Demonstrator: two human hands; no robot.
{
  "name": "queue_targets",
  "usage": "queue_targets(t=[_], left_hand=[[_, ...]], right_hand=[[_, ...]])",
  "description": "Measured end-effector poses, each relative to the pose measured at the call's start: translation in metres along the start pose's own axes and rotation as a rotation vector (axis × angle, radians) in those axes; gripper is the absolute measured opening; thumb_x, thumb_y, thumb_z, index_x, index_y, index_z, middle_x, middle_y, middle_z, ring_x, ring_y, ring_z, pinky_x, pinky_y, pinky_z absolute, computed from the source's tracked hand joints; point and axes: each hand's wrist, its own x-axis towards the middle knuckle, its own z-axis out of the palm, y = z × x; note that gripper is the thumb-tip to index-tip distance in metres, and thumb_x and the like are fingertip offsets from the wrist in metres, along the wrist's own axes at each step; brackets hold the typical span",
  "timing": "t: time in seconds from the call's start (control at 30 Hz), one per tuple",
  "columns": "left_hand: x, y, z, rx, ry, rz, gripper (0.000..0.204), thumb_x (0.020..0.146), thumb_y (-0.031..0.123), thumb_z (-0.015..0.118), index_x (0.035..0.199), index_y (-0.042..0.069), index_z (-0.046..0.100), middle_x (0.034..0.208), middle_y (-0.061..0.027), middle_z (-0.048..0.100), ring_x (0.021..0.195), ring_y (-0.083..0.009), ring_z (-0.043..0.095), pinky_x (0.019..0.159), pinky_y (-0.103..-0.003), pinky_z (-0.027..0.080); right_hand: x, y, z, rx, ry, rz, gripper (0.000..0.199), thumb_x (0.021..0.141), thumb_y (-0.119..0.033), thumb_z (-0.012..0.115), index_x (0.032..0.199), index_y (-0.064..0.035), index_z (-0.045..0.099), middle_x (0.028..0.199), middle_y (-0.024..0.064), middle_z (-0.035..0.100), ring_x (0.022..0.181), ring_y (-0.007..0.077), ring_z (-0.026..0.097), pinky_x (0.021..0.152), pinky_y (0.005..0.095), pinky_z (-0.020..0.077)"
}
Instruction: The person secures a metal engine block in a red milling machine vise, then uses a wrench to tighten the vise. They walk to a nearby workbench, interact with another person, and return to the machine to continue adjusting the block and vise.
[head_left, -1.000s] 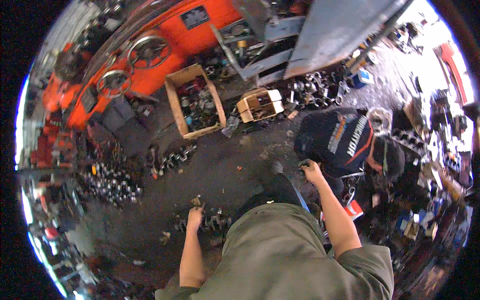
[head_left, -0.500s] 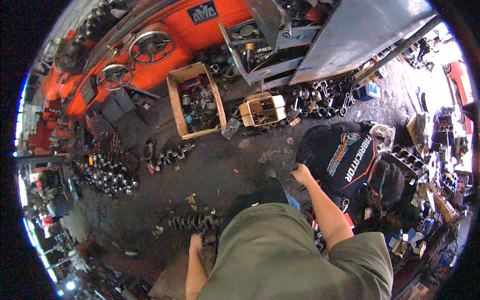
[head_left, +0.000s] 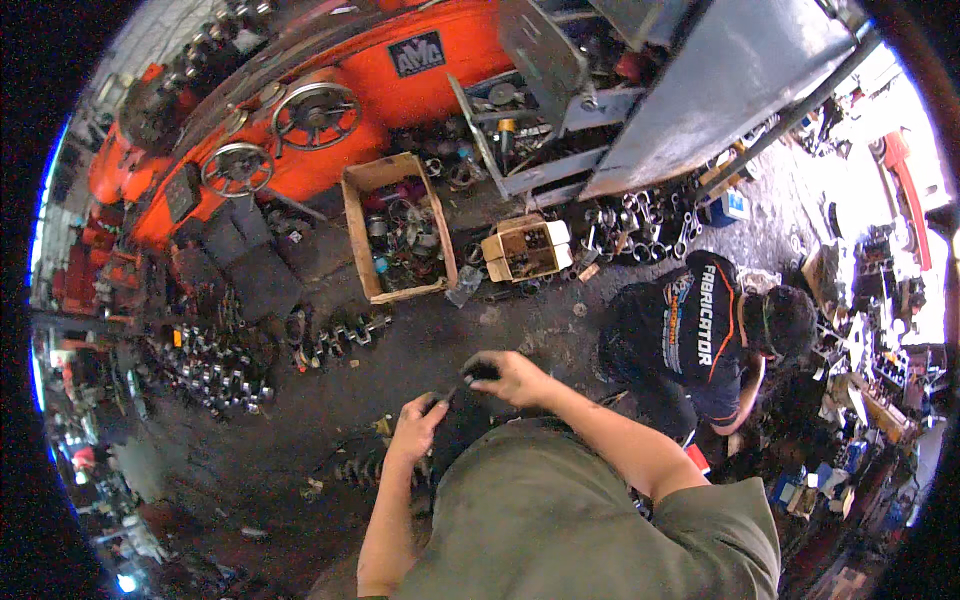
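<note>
My right hand [head_left: 508, 377] is curled over a small dark part [head_left: 478, 374] in front of my chest. My left hand [head_left: 417, 424] reaches up to the same part and pinches its lower end with thumb and fingers. The part is too small and dark to tell what it is. Below my left hand, a greasy crankshaft [head_left: 362, 467] lies on the dark floor, partly hidden by my forearm and my olive shirt [head_left: 560, 520].
A person in a black shirt [head_left: 690, 330] crouches close on my right. Ahead stand a wooden crate [head_left: 352, 225] of metal parts, a small cardboard box [head_left: 500, 245], another crankshaft [head_left: 345, 335] and an orange machine [head_left: 420, 90] with handwheels. Dark engine parts [head_left: 210, 365] are heaped at left.
My left hand has lifted off the crankshaft on the floor, and my right hand has swung in from the right. Both now meet on the small dark part.
</note>
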Motion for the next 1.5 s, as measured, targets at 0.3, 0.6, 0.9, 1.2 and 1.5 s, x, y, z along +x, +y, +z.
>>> queue_targets(t=[0.3,0.6,0.9,1.2,1.5], left_hand=[[-0.074,-0.123,-0.141,-0.02,0.154,0.124,0.05,0.091,0.04,0.057,0.114,-0.004,0.061,0.107,-0.0184,0.067,0.1,-0.0246,0.061,0.091,-0.035,0.044],[-0.169,-0.278,-0.28,-0.575,0.115,-0.068,0.047,0.092,0.041,0.057,0.109,-0.003,0.063,0.098,-0.0109,0.068,0.091,-0.0167,0.058,0.084,-0.034,0.046],[-0.183,-0.437,-0.445,-1.105,0.294,-0.239,0.045,0.088,0.041,0.063,0.108,0.0,0.063,0.088,-0.0011,0.06,0.078,-0.0113,0.052,0.066,-0.028,0.044],[-0.281,-0.567,-0.621,-1.352,0.77,-0.449,0.043,0.088,0.033,0.065,0.113,-0.001,0.063,0.087,-0.0002,0.064,0.078,-0.0126,0.058,0.069,-0.026,0.047],[-0.359,-0.83,-0.798,-1.853,0.805,-0.1,0.034,0.09,0.023,0.063,0.111,-0.004,0.062,0.085,-0.0019,0.065,0.067,-0.0095,0.055,0.058,-0.022,0.042]], right_hand=[[0.083,-0.117,0.175,-0.137,-0.262,-0.025,0.026,0.081,-0.009,0.071,0.105,-0.002,0.068,0.102,0.012,0.07,0.094,0.0194,0.066,0.089,0.0326,0.0495],[0.202,-0.202,0.391,-0.282,-0.789,-0.234,0.028,0.074,0.001,0.074,0.101,0.0011,0.069,0.101,0.0138,0.07,0.093,0.0208,0.067,0.084,0.0312,0.0515],[0.39,-0.261,0.624,-0.318,-1.313,-0.484,0.029,0.079,-0.009,0.069,0.108,-0.0055,0.067,0.111,0.0132,0.067,0.101,0.0308,0.065,0.089,0.0385,0.0509],[0.514,-0.366,0.941,-0.345,-1.903,-0.786,0.025,0.088,-0.014,0.062,0.111,-0.0066,0.064,0.11,0.0128,0.065,0.103,0.0308,0.062,0.089,0.0394,0.05],[0.603,-0.385,1.293,-0.189,-2.05,-0.896,0.024,0.088,-0.013,0.061,0.111,-0.0062,0.064,0.111,0.0116,0.062,0.103,0.0303,0.06,0.09,0.0393,0.0496]])
